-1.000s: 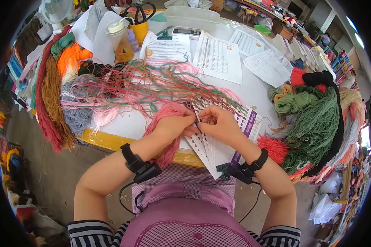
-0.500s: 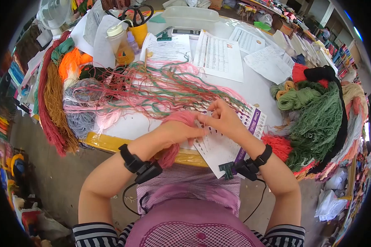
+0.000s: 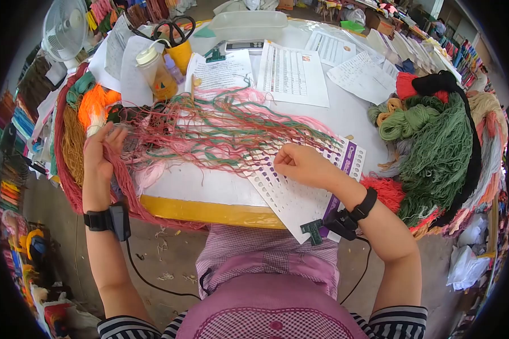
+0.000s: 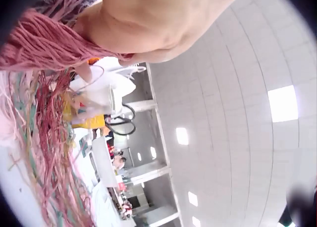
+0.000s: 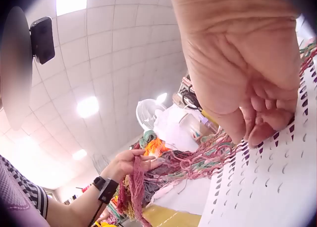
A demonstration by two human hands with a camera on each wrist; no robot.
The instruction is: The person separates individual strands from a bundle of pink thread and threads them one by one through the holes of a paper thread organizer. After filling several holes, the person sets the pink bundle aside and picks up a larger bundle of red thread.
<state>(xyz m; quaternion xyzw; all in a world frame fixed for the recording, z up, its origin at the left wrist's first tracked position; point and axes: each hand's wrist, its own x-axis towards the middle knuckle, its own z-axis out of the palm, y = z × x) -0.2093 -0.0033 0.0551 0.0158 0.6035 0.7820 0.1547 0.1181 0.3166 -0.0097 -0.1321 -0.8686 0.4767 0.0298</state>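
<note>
My left hand [image 3: 99,161] is raised at the table's left side and holds a hanging skein of dusty-pink yarn [image 5: 137,185], its fingers pointing up. In the left wrist view the skein [image 4: 42,44] runs under the hand. Over a white punched card [image 3: 291,206] with a purple band, my right hand [image 3: 304,165] has its fingers curled and pinches at a strand of yarn by the holes; the pinched part is hidden by the fingertips. Pink, green and brown strands [image 3: 220,135] are knotted through the card's holes and fan out leftward.
A green clip [image 3: 313,230] sits on the card's near corner. Green yarn [image 3: 435,152] and coral yarn [image 3: 383,192] lie at right, orange yarn [image 3: 99,104] at left. Behind are a bottle [image 3: 156,73], scissors [image 3: 177,31] in a yellow cup, printed sheets [image 3: 294,73] and a fan [image 3: 65,28].
My left hand has swept from beside the right hand to the far left, carrying the pink skein. The right hand stays over the card. A thin strand showed between the hands earlier.
</note>
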